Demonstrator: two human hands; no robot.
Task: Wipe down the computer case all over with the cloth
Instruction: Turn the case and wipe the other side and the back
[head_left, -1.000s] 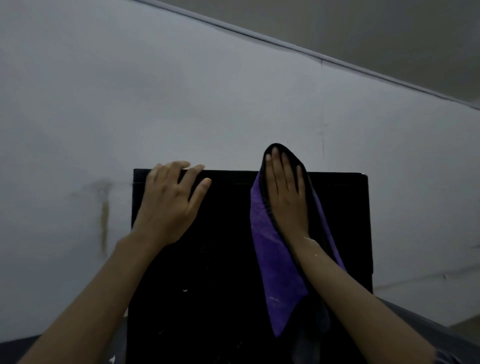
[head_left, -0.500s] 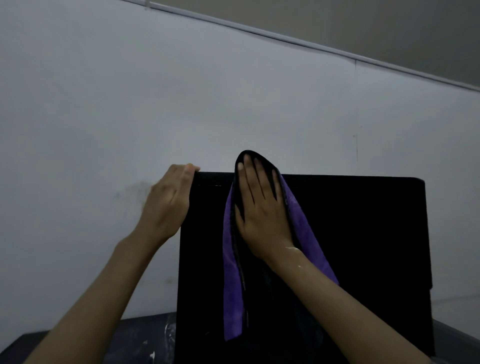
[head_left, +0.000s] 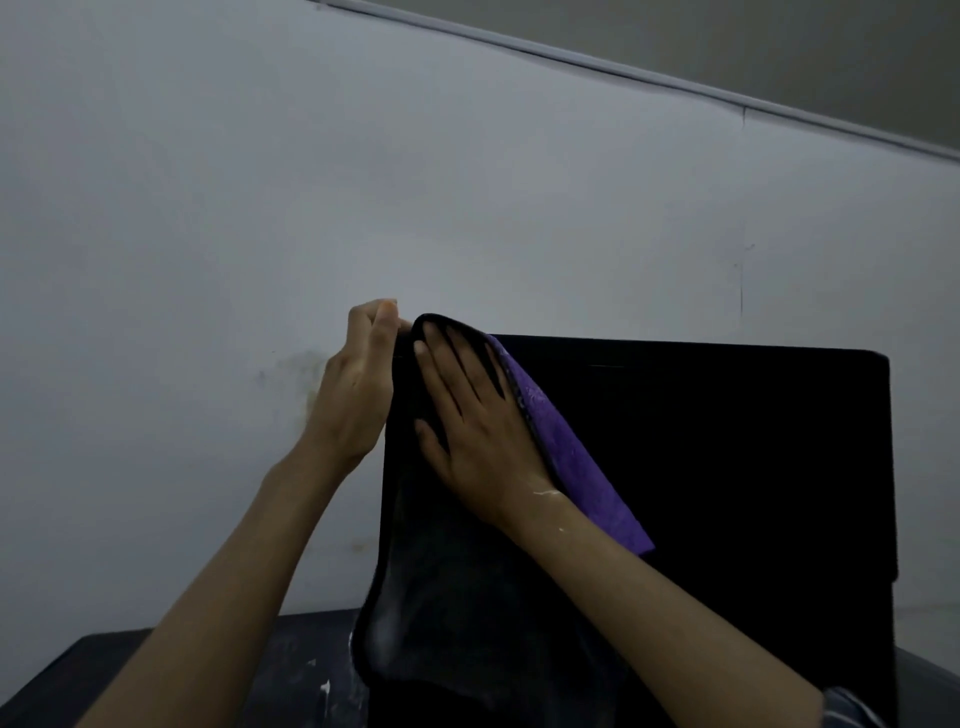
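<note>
Grey wall behind: right hand, fingers flat, presses purple microfibre cloth onto black computer case at ten o'clock, left hand gripping its corner. Probably midway.

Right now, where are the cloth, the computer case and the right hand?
cloth (head_left: 566, 457): head view, purple fold.
computer case (head_left: 727, 467): head view, bare black panel.
right hand (head_left: 478, 415): head view, back of hand.

The right hand presses the cloth flat against the computer case. The left hand apparently grips its corner.
</note>
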